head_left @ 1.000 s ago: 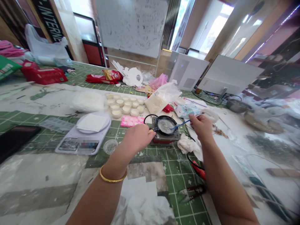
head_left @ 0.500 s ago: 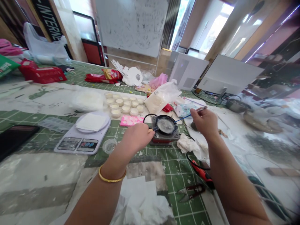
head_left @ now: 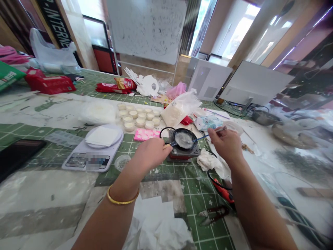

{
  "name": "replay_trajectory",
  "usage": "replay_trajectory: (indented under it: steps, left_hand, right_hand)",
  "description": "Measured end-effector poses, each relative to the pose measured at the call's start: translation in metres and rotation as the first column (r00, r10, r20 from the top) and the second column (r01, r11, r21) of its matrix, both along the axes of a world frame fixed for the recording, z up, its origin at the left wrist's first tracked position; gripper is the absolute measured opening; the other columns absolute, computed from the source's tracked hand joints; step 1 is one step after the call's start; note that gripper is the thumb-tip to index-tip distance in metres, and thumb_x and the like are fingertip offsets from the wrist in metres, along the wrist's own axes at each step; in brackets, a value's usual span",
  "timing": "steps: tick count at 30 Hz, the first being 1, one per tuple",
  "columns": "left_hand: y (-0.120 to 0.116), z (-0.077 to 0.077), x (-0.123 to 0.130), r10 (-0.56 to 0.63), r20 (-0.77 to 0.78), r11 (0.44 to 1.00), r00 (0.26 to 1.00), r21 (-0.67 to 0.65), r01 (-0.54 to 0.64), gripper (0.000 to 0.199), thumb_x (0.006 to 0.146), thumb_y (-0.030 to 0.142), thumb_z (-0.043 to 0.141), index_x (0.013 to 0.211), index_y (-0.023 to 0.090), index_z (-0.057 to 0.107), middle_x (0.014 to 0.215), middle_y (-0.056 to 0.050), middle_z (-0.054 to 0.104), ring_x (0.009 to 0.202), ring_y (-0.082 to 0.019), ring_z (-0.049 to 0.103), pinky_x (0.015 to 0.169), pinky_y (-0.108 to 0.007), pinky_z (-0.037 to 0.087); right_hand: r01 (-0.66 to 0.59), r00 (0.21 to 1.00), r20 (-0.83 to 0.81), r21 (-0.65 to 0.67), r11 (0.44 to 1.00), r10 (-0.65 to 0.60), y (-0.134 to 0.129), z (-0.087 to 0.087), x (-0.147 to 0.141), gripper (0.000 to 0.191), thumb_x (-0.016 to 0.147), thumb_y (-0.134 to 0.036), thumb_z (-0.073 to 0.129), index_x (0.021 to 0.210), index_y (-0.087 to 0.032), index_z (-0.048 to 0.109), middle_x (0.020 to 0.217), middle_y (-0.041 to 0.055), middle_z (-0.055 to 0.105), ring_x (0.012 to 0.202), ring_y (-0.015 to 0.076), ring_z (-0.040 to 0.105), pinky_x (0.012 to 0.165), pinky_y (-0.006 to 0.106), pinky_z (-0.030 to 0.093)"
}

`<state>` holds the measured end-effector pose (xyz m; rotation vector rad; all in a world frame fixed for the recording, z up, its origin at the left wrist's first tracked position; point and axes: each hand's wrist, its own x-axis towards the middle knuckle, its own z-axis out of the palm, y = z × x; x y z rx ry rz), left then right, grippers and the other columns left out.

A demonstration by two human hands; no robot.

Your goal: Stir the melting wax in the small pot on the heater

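My left hand (head_left: 152,152) is closed round the handle of a small black pan (head_left: 195,141), which sits on a little hot plate (head_left: 179,158). Whitish, partly clear material (head_left: 184,139) lies in the pan. Between the fingers of my right hand (head_left: 226,142) is a thin blue stick (head_left: 203,136), its far end reaching into the pan at the right rim. Behind the hot plate stands a plastic bag of pale grains (head_left: 174,113). A pink mould (head_left: 146,134) and several small cups of white wax (head_left: 140,121) are left of that bag.
On the left are a white kitchen scale (head_left: 91,149) with paper on it and a dark phone (head_left: 20,152). Crumpled tissue (head_left: 206,160), a red-handled tool (head_left: 223,191) and thread snips (head_left: 214,213) lie near my right forearm. White paper (head_left: 158,222) is in front.
My right hand has shifted slightly left and down with the blue stick, whose tip stays in the pan. The left hand keeps its hold; the view has moved slightly.
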<state>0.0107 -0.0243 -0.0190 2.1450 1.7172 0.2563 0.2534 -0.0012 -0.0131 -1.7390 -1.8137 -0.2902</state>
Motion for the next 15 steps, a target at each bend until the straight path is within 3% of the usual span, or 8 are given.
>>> replay_trajectory:
  steps: [3,5,7,9,11,12,15]
  left_hand:
    - [0.0,0.002,0.001,0.051,0.197,0.996,0.979,0.065,-0.065,0.038,0.078,0.049,0.041,0.077,0.017,0.062,0.076,-0.008,0.066,0.071,-0.019,0.058,0.059,-0.027,0.039]
    - [0.0,0.007,0.003,0.1,0.484,0.956,0.869,0.197,-0.219,0.033,0.077,0.045,0.045,0.087,0.018,0.061,0.083,-0.006,0.065,0.073,-0.017,0.057,0.063,-0.028,0.042]
    - [0.002,0.016,0.002,0.062,0.787,0.855,0.614,0.276,-0.44,0.029,0.078,0.043,0.046,0.09,0.019,0.058,0.086,-0.005,0.064,0.076,-0.014,0.057,0.068,-0.027,0.044]
    - [0.006,0.028,-0.004,-0.038,0.95,0.786,0.309,0.219,-0.578,0.023,0.079,0.042,0.044,0.082,0.022,0.054,0.082,-0.002,0.062,0.078,-0.013,0.056,0.069,-0.027,0.045]
    - [0.012,0.042,-0.016,-0.082,0.993,0.815,0.079,0.113,-0.569,0.026,0.081,0.042,0.038,0.069,0.022,0.048,0.075,-0.001,0.058,0.08,-0.012,0.055,0.069,-0.027,0.044]
    - [0.016,0.047,-0.023,-0.093,0.996,0.829,-0.014,0.07,-0.555,0.031,0.083,0.043,0.032,0.064,0.022,0.044,0.07,-0.001,0.056,0.079,-0.012,0.054,0.069,-0.027,0.044]
    - [0.039,0.057,-0.046,-0.136,0.985,0.83,-0.107,0.054,-0.555,0.036,0.087,0.035,0.019,0.056,0.02,0.028,0.058,0.001,0.042,0.067,-0.008,0.046,0.066,-0.024,0.042]
  right_hand:
    - [-0.042,0.995,-0.09,-0.043,0.998,0.038,-0.007,-0.007,-0.004,0.046,0.079,-0.05,0.046,0.048,-0.017,0.055,0.058,0.006,0.062,0.063,0.0172,0.056,0.069,0.03,0.039]
    - [-0.093,0.986,-0.147,-0.051,0.994,0.084,-0.008,-0.011,-0.007,0.047,0.079,-0.052,0.045,0.05,-0.017,0.057,0.064,0.0058,0.064,0.066,0.0171,0.057,0.069,0.029,0.039]
    - [-0.074,0.983,-0.168,-0.028,0.997,0.069,-0.006,-0.014,-0.007,0.046,0.079,-0.051,0.044,0.053,-0.017,0.059,0.069,0.0057,0.066,0.068,0.0175,0.057,0.069,0.03,0.039]
    - [-0.006,0.986,-0.167,-0.009,1.0,0.005,-0.006,-0.015,-0.006,0.043,0.078,-0.05,0.045,0.055,-0.016,0.06,0.069,0.0062,0.065,0.066,0.0176,0.057,0.068,0.031,0.039]
    - [0.007,0.985,-0.173,-0.019,1.0,-0.01,-0.007,-0.015,-0.007,0.043,0.078,-0.049,0.046,0.054,-0.016,0.059,0.066,0.0064,0.064,0.063,0.0172,0.056,0.067,0.031,0.039]
    - [-0.021,0.983,-0.182,-0.033,0.999,0.015,-0.008,-0.015,-0.008,0.043,0.078,-0.05,0.046,0.054,-0.016,0.059,0.065,0.0062,0.064,0.062,0.017,0.056,0.067,0.031,0.039]
    - [-0.11,0.974,-0.205,-0.051,0.993,0.097,-0.009,-0.015,-0.013,0.044,0.078,-0.052,0.046,0.056,-0.017,0.06,0.062,0.0053,0.063,0.065,0.0179,0.057,0.071,0.032,0.039]
